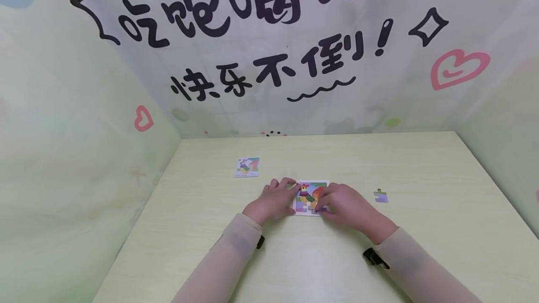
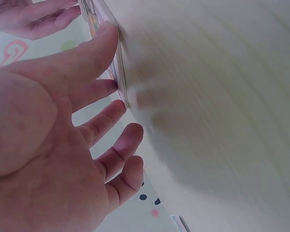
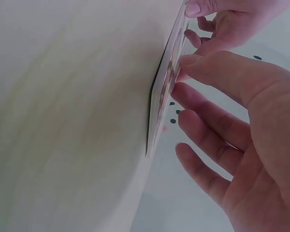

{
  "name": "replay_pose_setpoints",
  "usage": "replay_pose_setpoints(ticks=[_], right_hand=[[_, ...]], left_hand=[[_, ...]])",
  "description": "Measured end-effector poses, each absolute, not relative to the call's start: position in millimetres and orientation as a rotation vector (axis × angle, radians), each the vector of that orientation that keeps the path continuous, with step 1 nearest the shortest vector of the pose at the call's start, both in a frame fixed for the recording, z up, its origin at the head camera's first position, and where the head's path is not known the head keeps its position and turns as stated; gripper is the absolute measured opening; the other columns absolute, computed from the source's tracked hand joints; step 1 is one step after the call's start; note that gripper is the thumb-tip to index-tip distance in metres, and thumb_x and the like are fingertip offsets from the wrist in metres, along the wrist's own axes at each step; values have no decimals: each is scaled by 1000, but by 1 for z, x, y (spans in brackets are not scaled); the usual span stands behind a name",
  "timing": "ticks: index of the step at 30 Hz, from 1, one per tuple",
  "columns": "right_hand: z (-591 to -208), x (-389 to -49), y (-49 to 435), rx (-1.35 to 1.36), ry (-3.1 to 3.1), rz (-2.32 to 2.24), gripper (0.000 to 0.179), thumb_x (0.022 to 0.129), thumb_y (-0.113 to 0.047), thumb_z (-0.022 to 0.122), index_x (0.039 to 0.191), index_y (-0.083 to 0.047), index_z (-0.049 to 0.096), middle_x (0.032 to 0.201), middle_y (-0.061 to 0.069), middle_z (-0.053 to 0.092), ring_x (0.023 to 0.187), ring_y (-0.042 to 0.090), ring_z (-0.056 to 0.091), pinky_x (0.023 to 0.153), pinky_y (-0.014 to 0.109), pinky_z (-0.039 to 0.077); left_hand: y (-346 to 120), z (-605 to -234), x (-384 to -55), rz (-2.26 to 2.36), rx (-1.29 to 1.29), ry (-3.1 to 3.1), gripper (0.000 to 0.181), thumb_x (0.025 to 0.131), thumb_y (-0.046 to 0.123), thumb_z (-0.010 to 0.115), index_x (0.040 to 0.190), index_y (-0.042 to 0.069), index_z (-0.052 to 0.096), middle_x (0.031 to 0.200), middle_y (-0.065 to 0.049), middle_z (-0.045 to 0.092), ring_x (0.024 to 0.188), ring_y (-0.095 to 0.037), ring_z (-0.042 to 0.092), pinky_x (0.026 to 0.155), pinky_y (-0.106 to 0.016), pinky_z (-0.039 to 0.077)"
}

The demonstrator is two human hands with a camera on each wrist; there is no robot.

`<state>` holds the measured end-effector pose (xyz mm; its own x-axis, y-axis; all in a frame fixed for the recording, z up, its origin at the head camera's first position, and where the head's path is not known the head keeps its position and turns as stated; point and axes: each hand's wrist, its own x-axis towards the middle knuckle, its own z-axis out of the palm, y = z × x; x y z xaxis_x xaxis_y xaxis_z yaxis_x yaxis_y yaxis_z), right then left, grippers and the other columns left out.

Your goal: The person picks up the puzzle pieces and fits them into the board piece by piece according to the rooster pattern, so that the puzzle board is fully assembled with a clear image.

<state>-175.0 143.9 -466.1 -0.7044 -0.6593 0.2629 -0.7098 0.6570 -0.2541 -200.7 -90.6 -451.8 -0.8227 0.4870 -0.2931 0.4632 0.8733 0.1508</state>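
A small jigsaw board (image 1: 315, 182) with a white border lies flat on the table, showing a colourful rooster picture. My left hand (image 1: 275, 200) is at its left side. In the left wrist view, the left thumb (image 2: 105, 41) and a couple of fingertips touch the board's edge, while the other fingers stay loosely bent. Over the board's lower right, my right hand (image 1: 345, 207) pinches a puzzle piece (image 3: 172, 87) between thumb and index finger, against the picture. The fingers mostly hide this piece. A gap shows near the picture's bottom middle.
One loose puzzle piece (image 1: 381, 196), purple and green, lies right of the right hand. A card (image 1: 247, 167) with a paler rooster picture lies at the back left of the table (image 1: 202, 191). Printed fabric walls (image 1: 269, 111) stand behind and at both sides.
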Motion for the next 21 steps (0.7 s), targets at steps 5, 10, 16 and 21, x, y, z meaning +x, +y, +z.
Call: replay_pose_setpoints(ticks=[5, 10, 16, 21], right_hand=[[-468, -178, 138, 1163, -2680, 465, 10, 78, -15, 89, 85, -20, 83, 93, -4, 76, 87, 16, 69, 94, 47, 56], [-471, -180, 134, 1177, -2662, 437, 11, 78, -15, 89, 85, -20, 83, 96, -2, 77, 88, 18, 70, 86, 45, 58], [-472, -181, 132, 1174, -2687, 426, 11, 77, -15, 90, 86, -20, 84, 97, 0, 78, 90, 20, 70, 81, 42, 59], [-471, -181, 131, 1155, -2717, 414, 11, 79, -16, 89, 88, -19, 85, 99, 0, 77, 92, 20, 68, 83, 42, 58]], left_hand=[[-91, -452, -201, 85, 721, 2725, 79, 94, 39, 74, 162, 26, 36, 166, 3, 32, 125, -23, 40, 100, -38, 39], [-91, -451, -200, 87, 731, 2722, 80, 94, 39, 75, 162, 25, 36, 166, 2, 32, 123, -22, 40, 99, -38, 39], [-91, -452, -200, 91, 726, 2719, 79, 95, 39, 73, 163, 26, 35, 166, 3, 31, 123, -22, 40, 99, -37, 39], [-92, -453, -201, 81, 719, 2721, 79, 95, 39, 73, 163, 27, 34, 166, 3, 31, 121, -21, 39, 98, -36, 38]])
